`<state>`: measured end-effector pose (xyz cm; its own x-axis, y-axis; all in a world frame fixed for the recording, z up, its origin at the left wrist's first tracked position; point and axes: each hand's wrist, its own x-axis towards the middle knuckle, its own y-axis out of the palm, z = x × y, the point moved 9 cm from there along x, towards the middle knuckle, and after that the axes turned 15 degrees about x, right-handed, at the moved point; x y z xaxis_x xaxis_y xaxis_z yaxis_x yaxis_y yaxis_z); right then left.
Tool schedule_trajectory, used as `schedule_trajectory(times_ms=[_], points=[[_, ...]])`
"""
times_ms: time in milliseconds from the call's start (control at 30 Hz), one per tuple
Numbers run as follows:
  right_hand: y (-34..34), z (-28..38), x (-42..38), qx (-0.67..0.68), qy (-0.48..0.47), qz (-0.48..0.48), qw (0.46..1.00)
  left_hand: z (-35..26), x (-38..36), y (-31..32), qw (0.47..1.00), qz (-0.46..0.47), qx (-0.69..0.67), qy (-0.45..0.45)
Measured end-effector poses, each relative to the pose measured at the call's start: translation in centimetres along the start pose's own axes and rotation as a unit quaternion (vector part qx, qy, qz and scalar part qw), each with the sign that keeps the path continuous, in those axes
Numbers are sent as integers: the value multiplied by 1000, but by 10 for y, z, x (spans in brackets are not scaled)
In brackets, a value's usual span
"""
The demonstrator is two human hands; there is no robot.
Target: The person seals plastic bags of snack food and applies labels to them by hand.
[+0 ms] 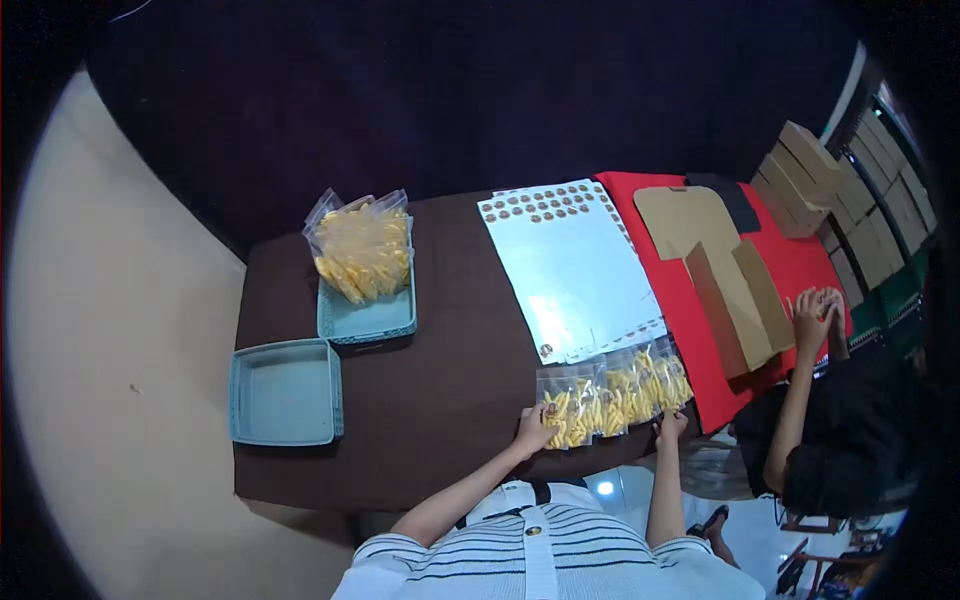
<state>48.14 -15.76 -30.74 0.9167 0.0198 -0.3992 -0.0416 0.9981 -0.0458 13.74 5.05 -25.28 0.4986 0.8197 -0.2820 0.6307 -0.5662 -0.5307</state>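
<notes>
Several clear plastic bags of yellow snack sticks [620, 398] lie in an overlapping row at the front edge of the brown table. My left hand [534, 432] grips the lower left side of the leftmost bag, its thumb over the plastic. At the other end, my right hand [671, 427] has its fingers closed at the bottom corner of the rightmost bag. Just behind the bags are white sheets of round brown stickers [575, 270]. Most stickers are gone from the top sheet; rows are left along its far end.
Filled bags [362, 250] are heaped on a blue basket [367, 318] at the left, near another blue basket [285, 392]. On the red cloth [710, 400] stands an open cardboard box [738, 310]. A co-worker's hands [815, 315] work beside it. Stacked boxes [800, 180] stand behind.
</notes>
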Motion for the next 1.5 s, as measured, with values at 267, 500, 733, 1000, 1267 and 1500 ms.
schedule_trajectory(times_ms=[267,500,733,1000,1267,1500], points=[[-7,46,-32,-174,-145,-96,969,-1,8,-42,995,86,19,-39],[57,109,-103,-120,-310,24,943,20,49,-257,954,-293,-51,31],[163,96,-188,-98,-377,248,887,78,94,-409,885,-439,83,-132],[219,88,-279,-60,-297,421,855,75,87,-429,861,-484,142,-60],[242,64,-297,-100,-217,518,822,-30,-32,-379,866,-488,70,83],[270,93,-410,-114,-108,751,642,-79,-54,-295,907,-242,-331,93]])
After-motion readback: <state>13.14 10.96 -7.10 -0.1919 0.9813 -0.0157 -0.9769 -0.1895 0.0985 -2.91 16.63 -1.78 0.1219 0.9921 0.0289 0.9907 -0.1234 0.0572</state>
